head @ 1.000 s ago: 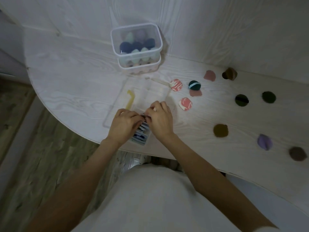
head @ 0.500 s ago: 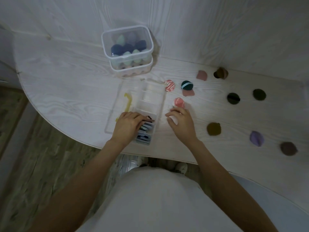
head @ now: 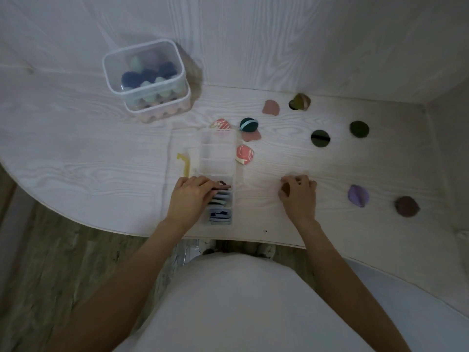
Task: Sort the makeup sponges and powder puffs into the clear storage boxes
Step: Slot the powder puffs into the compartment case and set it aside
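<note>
The right hand (head: 299, 193) curls over what seems a brown powder puff (head: 285, 191) on the table, right of the divided clear box (head: 218, 158), where the left hand (head: 190, 196) presses stacked puffs.

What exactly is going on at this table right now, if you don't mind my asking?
A person is sorting powder puffs into a clear divided box. The left hand rests on the box's near compartments, which already hold blue puffs. The right hand closes over a brown puff on the table. About ten puffs lie loose, and stacked tubs of sponges stand behind.
</note>
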